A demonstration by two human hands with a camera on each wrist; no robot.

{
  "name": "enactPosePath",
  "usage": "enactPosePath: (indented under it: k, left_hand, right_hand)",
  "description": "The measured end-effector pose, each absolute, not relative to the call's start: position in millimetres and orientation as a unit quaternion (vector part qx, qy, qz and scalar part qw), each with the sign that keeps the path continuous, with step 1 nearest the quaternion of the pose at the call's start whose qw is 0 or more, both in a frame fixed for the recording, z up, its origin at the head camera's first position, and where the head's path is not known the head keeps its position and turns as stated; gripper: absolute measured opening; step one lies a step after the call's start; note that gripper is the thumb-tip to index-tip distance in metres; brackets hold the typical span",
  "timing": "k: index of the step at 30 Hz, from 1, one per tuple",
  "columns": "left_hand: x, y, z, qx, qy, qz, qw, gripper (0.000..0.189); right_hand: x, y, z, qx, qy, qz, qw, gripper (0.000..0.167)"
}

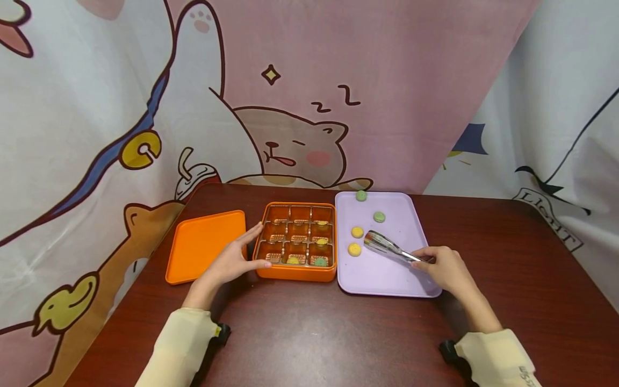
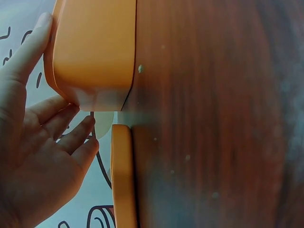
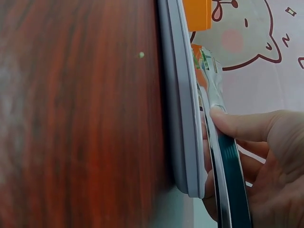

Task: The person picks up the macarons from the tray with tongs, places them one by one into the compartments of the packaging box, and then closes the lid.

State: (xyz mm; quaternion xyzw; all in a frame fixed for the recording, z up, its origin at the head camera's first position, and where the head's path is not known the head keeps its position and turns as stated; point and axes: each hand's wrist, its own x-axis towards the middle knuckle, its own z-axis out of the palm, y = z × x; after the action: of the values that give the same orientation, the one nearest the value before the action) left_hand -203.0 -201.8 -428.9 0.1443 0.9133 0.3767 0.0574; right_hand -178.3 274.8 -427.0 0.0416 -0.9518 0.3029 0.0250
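My right hand (image 1: 447, 269) grips metal tongs (image 1: 387, 244) over the lilac tray (image 1: 387, 282); in the right wrist view the thumb presses on the tongs (image 3: 216, 95). The tongs' tips are just right of two yellow macarons (image 1: 357, 232). Two green macarons (image 1: 379, 216) lie farther back, one at the tray's far edge. My left hand (image 1: 227, 262) rests against the left side of an orange box (image 1: 296, 273), fingers fairly straight and thumb at the front rim. Its clear divided insert (image 1: 298, 228) holds yellow macarons (image 1: 293, 260) in the front-middle and right compartments, and a green one (image 1: 320, 262) front right.
An orange lid (image 1: 208, 244) lies flat left of the box, partly behind my left hand. Box and tray stand side by side on the dark wooden table (image 1: 300, 333). A printed cartoon curtain (image 1: 387, 107) hangs along the table's back edge.
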Motion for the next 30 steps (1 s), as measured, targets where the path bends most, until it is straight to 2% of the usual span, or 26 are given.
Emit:
enactPosePath:
  k: [30]
  left_hand:
    - [-204, -202, -428, 0.146, 0.912, 0.379, 0.057, 0.096]
  right_hand:
    - [-174, 262, -412, 0.06, -0.947, 0.316, 0.017, 0.023]
